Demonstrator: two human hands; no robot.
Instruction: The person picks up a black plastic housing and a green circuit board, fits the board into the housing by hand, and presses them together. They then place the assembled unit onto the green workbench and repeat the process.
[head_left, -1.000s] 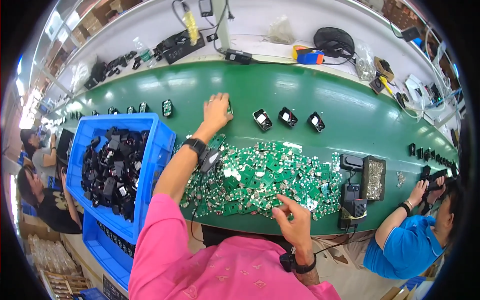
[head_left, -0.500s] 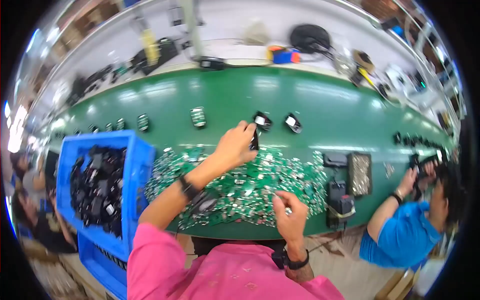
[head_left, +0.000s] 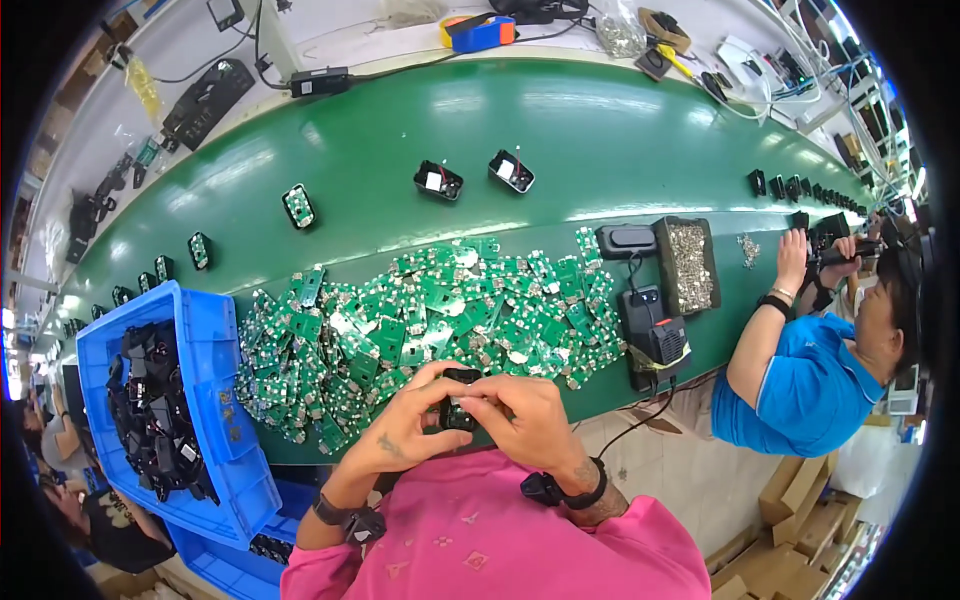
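Observation:
Close to my body, my left hand (head_left: pixel 402 428) is wrapped round a small black plastic housing (head_left: pixel 459 408), its open side facing up. My right hand (head_left: pixel 522 418) is closed in a pinch over the housing's inside. What those right fingertips grip is too small and covered to name. A broad pile of green circuit boards (head_left: pixel 430 310) spreads just beyond both hands. Farther off, two black housings (head_left: pixel 438 180) with white patches and thin wires inside lie on the green table (head_left: pixel 380 130). To their left lies a housing with a green board in it (head_left: pixel 299 207).
A blue crate (head_left: pixel 225 400) of black housings stands at left, beside a row of board-filled housings. Right of the pile are a black charger-like device (head_left: pixel 655 335) with a cable and a tray of small metal parts (head_left: pixel 688 265). A co-worker in blue (head_left: pixel 800 370) sits at right.
My left hand has drawn back from the far side of the pile, bringing a black housing toward my body. My right hand has moved left to meet it. The view has shifted.

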